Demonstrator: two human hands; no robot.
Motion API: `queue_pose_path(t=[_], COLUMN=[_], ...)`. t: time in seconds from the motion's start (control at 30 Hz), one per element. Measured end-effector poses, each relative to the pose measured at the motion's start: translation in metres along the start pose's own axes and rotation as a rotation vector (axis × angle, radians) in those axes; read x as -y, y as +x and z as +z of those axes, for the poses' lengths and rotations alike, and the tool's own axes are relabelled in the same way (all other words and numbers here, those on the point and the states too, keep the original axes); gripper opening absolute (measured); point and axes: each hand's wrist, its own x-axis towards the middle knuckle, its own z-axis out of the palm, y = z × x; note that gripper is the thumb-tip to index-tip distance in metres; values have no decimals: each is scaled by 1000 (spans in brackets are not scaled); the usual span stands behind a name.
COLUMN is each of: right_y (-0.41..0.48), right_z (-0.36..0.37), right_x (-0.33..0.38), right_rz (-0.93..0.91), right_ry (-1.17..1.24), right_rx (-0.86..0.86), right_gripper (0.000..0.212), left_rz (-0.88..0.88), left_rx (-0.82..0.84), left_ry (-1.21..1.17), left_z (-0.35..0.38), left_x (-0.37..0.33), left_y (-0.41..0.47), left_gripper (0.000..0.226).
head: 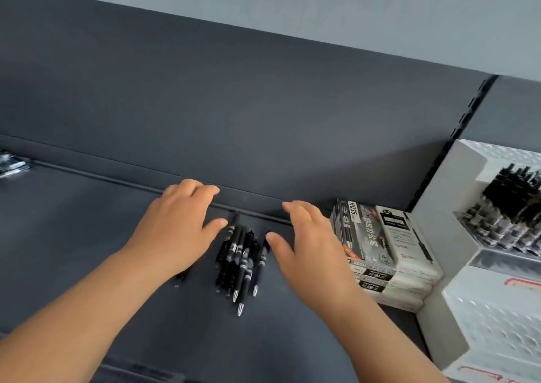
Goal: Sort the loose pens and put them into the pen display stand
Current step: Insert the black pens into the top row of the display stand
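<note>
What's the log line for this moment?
pens: loose pile | left hand: open, beside pile | right hand: open, beside pile | stand: partly filled

The shelf deck (87, 236) was matt dark grey and ran across the lower part of the view. A dark groove (102, 175) marked its junction with the back panel (234, 104), which was plain and of the same grey. A black slotted upright (471, 107) closed the panel at the right. A second grey panel (518, 107) began beyond it. Above the unit stood a pale blue-grey wall (351, 7). Lighting was soft and even, with a deeper shadow at the upright's foot.
</note>
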Motion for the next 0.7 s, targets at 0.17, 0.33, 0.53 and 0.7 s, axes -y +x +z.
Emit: queue_pose_path(t=[0.17, 0.33, 0.53, 0.7], right_y=[7, 12, 18, 25], right_z=[38, 60, 72, 82], right_x=[-1, -3, -1, -1], right_rz=[155, 344, 410, 403], right_ry=[-29, -48, -2, 59], right_rx=[158, 258, 283, 271], right_gripper=[59, 57, 54, 67], left_rz=[-149, -299, -267, -273], left_rx=[146, 325, 364, 432], left_ry=[60, 29, -72, -224], left_z=[21, 44, 63, 74], left_x=[24, 36, 28, 6], left_y=[3, 6, 18, 29], left_gripper=[52, 47, 51, 54])
